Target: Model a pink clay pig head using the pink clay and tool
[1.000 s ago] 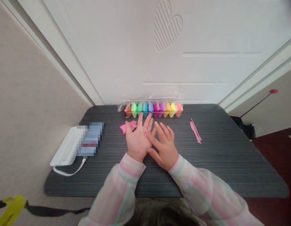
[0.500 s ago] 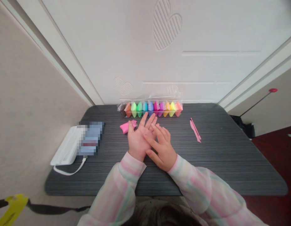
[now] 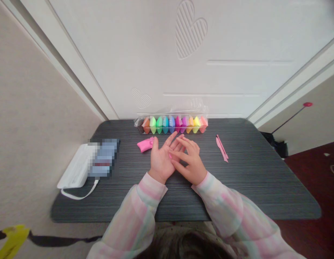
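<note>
My left hand (image 3: 161,158) lies palm up on the dark table (image 3: 253,180), fingers stretched out and open. A tiny pink bit of clay (image 3: 170,156) rests on its palm. My right hand (image 3: 194,163) is palm down beside it, fingers spread, with the fingertips laid across the left palm and the index tip at the pink bit. A larger lump of pink clay (image 3: 145,144) lies on the table just left of my left thumb, apart from both hands.
A clear pack of clay blocks in many colours (image 3: 172,124) stands at the table's far edge against the white door. Thin pink modelling tools (image 3: 221,148) lie to the right. A white case (image 3: 75,169) with a blurred item (image 3: 103,158) sits at left.
Both hands have drawn slightly nearer to me and to the right. My right fingers have slid across the left palm and curled a little. The pink lump has stayed put.
</note>
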`<state>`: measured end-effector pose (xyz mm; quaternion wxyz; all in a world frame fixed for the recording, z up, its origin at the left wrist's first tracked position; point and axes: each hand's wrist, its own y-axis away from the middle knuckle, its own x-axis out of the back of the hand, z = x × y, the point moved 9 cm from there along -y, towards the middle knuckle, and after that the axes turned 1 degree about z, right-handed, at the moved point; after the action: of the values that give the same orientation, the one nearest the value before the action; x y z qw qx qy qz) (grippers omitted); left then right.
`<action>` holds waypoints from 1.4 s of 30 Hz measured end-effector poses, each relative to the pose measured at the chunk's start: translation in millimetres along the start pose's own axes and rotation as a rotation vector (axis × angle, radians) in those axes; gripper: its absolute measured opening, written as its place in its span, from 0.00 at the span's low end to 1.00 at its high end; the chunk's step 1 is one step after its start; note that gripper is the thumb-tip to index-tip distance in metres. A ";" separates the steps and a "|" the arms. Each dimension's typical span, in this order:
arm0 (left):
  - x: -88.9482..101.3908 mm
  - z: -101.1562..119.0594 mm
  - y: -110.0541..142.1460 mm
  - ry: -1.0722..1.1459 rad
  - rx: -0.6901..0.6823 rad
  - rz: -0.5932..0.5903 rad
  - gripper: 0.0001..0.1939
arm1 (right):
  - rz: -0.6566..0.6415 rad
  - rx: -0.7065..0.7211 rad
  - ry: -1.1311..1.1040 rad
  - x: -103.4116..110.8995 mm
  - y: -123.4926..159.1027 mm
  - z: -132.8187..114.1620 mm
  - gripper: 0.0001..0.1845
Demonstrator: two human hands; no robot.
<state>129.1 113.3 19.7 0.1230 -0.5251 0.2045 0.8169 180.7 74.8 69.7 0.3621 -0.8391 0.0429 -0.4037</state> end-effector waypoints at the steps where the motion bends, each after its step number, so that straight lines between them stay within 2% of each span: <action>1: 1.0 -2.2 -0.2 0.006 0.020 0.009 0.29 | -0.010 0.003 0.000 -1.3 0.0 0.1 0.12; 12: 0.0 -8.5 0.3 0.024 0.092 -0.009 0.29 | -0.010 -0.004 -0.020 -0.6 -1.9 3.8 0.07; 18: -2.6 -9.7 0.1 0.002 0.100 -0.037 0.28 | 0.039 0.013 -0.032 4.0 -2.2 3.5 0.05; 21: -2.0 -11.7 -1.6 -0.040 0.102 -0.037 0.22 | 0.101 0.005 -0.018 13.8 -3.9 6.8 0.05; 25: 7.9 -12.5 -2.5 -0.164 0.070 0.045 0.11 | 0.213 -0.017 0.019 31.7 -6.6 14.5 0.06; 28: 9.0 -15.9 -0.7 -0.219 0.080 0.045 0.07 | 0.258 -0.023 0.017 39.1 -7.3 18.6 0.07; 33: 5.0 -16.4 1.4 -0.256 0.060 0.003 0.05 | 0.247 -0.020 -0.030 37.9 -7.1 19.7 0.08; 42: 8.0 -14.2 0.3 -0.272 0.054 0.034 0.03 | 0.194 -0.017 -0.095 33.7 -8.2 19.5 0.10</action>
<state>137.0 106.3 7.4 0.1499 -0.4023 0.2167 0.8768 215.4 79.7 88.7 0.3942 -0.8521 0.1103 -0.3262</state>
